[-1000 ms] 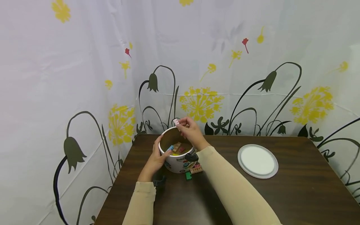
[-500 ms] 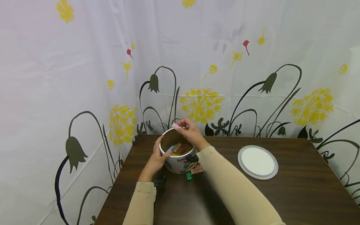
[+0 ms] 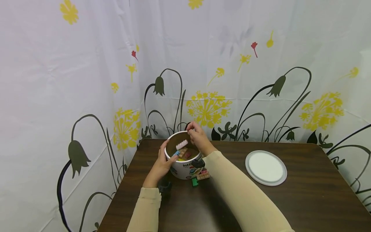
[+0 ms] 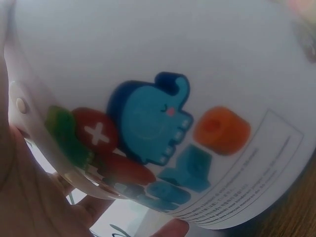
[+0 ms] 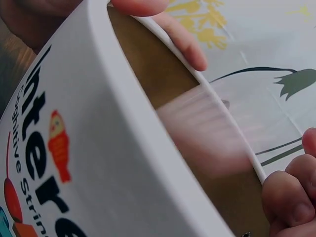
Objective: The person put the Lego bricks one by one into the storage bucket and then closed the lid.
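My left hand point(image 3: 160, 161) holds the white round tub point(image 3: 181, 172) by its left side, with the thumb over the near rim and fingers round the outside. The left wrist view shows the tub's printed wall point(image 4: 148, 44). A pale pink building brick point(image 3: 181, 145) is in mid-air inside the tub, touched by neither hand; it is blurred in the right wrist view. My right hand point(image 3: 200, 138) is over the tub's far right rim, fingers loosely bent and holding nothing. Below the pale brick lie a brown brick point(image 3: 183, 152), a red brick point(image 3: 188, 154) and a blue one point(image 3: 176, 153).
Beside the tub's base on the dark wooden table point(image 3: 185, 206) lie a green brick point(image 3: 195, 182) and a tan brick point(image 3: 203, 175), with a pinkish piece behind. A white round lid point(image 3: 266, 167) lies to the right. A flowered curtain point(image 3: 246, 80) hangs behind the table.
My right hand has let go of the pale pink brick, which has dropped from above the far rim down into the tub. The left hand has kept its hold on the tub.
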`<action>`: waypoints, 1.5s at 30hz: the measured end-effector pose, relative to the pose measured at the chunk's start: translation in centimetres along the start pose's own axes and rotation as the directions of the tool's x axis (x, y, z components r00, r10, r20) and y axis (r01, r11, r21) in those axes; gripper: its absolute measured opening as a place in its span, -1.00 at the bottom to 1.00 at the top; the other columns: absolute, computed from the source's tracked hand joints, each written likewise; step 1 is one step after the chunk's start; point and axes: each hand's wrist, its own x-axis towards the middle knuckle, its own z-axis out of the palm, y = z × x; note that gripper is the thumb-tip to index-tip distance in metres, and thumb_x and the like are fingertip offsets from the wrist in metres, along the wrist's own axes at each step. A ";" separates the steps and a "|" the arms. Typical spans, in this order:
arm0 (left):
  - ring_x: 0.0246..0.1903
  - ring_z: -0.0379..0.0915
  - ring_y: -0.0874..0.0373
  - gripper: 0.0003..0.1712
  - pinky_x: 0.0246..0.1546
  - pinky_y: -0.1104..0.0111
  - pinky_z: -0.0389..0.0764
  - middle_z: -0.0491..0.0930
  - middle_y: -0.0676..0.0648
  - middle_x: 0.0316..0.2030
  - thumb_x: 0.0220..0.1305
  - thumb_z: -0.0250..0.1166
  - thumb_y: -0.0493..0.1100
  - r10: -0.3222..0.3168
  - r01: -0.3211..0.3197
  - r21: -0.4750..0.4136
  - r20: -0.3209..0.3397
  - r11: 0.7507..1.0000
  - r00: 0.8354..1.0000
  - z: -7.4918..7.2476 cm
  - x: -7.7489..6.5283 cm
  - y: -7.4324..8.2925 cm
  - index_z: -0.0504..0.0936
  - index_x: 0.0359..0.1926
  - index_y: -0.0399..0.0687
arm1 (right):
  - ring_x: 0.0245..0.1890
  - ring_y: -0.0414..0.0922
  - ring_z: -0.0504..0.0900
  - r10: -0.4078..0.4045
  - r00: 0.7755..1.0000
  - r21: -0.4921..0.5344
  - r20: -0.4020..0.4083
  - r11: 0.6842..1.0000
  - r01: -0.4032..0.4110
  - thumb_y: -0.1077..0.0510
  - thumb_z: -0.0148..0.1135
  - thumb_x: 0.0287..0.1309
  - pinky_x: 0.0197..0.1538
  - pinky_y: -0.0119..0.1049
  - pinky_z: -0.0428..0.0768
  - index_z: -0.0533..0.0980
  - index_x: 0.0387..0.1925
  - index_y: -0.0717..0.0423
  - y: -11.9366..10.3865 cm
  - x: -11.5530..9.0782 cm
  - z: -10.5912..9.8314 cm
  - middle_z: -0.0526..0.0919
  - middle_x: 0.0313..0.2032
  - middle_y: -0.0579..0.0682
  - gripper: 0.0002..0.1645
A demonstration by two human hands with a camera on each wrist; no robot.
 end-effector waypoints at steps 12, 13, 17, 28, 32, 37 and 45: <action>0.53 0.14 -0.42 0.05 0.51 -0.34 0.26 -0.04 -0.33 0.63 0.45 0.33 0.09 -0.007 0.007 -0.021 0.004 1.000 1.000 0.1 0.0 0.0 -0.10 0.73 0.36 | -0.64 -0.22 0.15 -0.014 1.000 -0.010 -0.027 1.000 0.014 0.33 -0.06 0.51 -0.52 -0.38 0.19 0.37 -0.10 0.27 0.0 -0.2 0.1 0.22 -0.54 -0.15 -0.93; 0.53 0.15 -0.43 0.05 0.51 -0.34 0.26 -0.04 -0.33 0.63 0.45 0.33 0.09 -0.008 0.009 -0.024 0.005 1.000 1.000 0.1 0.0 0.0 -0.10 0.73 0.36 | -0.64 -0.21 0.15 -0.015 0.999 -0.015 -0.029 1.000 0.014 0.33 -0.06 0.52 -0.51 -0.38 0.20 0.36 -0.10 0.29 0.0 -0.2 0.2 0.23 -0.52 -0.15 -0.93; 0.53 0.14 -0.44 0.04 0.52 -0.35 0.25 -0.05 -0.33 0.63 0.46 0.32 0.05 -0.011 0.011 -0.035 0.007 0.999 1.000 0.1 0.0 -0.1 -0.10 0.74 0.35 | -0.62 -0.20 0.16 -0.021 0.999 -0.031 -0.031 0.999 0.020 0.32 -0.05 0.53 -0.50 -0.37 0.21 0.36 -0.10 0.30 -0.1 -0.3 0.2 0.23 -0.51 -0.13 -0.93; 0.55 0.12 -0.43 0.05 0.53 -0.35 0.22 -0.05 -0.30 0.64 0.45 0.35 0.12 -0.010 0.010 -0.035 0.011 0.999 1.000 0.0 0.1 -0.1 -0.09 0.73 0.39 | -0.32 -0.05 0.42 -0.268 0.963 -0.413 -0.030 0.880 0.233 0.35 0.10 0.41 -0.17 -0.23 0.44 0.47 -0.25 0.03 0.7 -0.6 0.5 0.44 -0.35 0.01 -0.84; 0.54 0.15 -0.45 0.04 0.52 -0.37 0.23 -0.05 -0.31 0.64 0.46 0.34 0.13 -0.010 0.011 -0.029 0.013 1.000 1.000 0.3 0.1 -0.1 -0.09 0.73 0.40 | -0.30 -0.10 0.44 -0.393 0.919 -0.591 0.011 0.739 0.323 0.35 0.15 0.34 -0.17 -0.24 0.47 0.50 -0.29 0.03 0.6 -1.1 0.9 0.48 -0.32 -0.02 -0.85; 0.51 0.21 -0.45 0.06 0.49 -0.33 0.30 -0.04 -0.30 0.64 0.45 0.34 0.22 -0.014 0.015 -0.017 0.013 1.000 1.000 0.5 0.0 -0.1 -0.12 0.73 0.45 | -0.30 -0.09 0.45 -0.536 0.844 -0.755 0.031 0.540 0.371 0.31 0.19 0.27 -0.03 -0.10 0.44 0.55 -0.34 -0.01 1.5 -1.8 1.0 0.50 -0.37 -0.07 -0.85; 0.53 0.18 -0.46 0.05 0.51 -0.36 0.26 -0.01 -0.29 0.63 0.44 0.35 0.20 -0.021 0.021 -0.014 -0.003 1.000 1.000 0.1 -0.1 -0.2 -0.09 0.73 0.45 | 0.05 0.16 0.34 -0.429 0.842 -0.695 -0.328 0.713 0.093 0.29 0.20 0.18 0.14 0.14 0.13 0.59 -0.21 0.11 4.2 -5.2 0.7 0.48 -0.08 0.11 -0.85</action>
